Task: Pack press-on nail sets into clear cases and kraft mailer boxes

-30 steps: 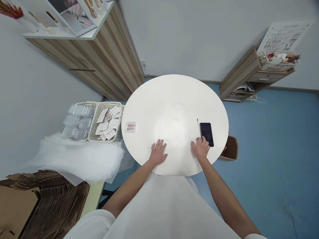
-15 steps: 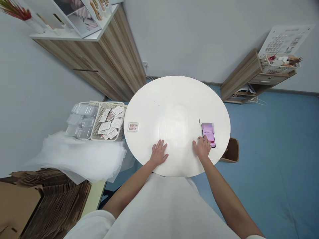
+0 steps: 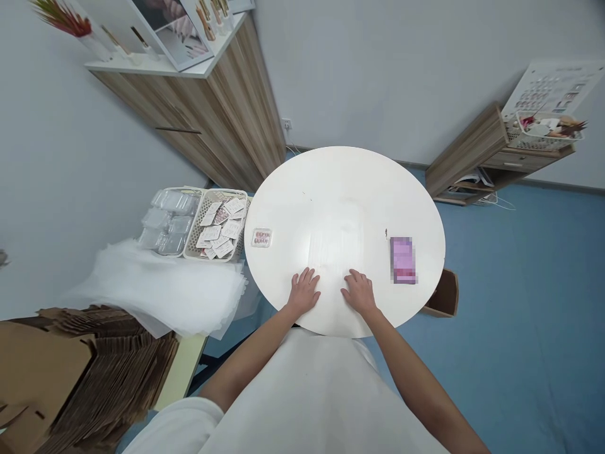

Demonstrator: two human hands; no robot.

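Both of my hands rest on the near part of a white oval table (image 3: 350, 183). My left hand (image 3: 303, 292) lies with its fingers spread and holds nothing. A short way to its right, my right hand (image 3: 359, 292) also lies open, fingers apart, with nothing in it. To the right of that hand is a phone (image 3: 403, 260) with a pink screen, its picture blurred into blocks. At the table's left edge sits a small clear case (image 3: 261, 238) with several pink pieces in it, perhaps false nails.
Left of the table stand a white basket of printed cards (image 3: 218, 230) and a basket of clear plastic boxes (image 3: 172, 217). White sheets (image 3: 161, 284) and stacked cardboard (image 3: 113, 372) lie nearer. A wooden cabinet (image 3: 236, 107), a low shelf (image 3: 477, 148) and a carton (image 3: 447, 293) surround the table.
My right hand has come off the phone and moved left to the table beside my left hand. The left hand stays put. The view has shifted slightly.
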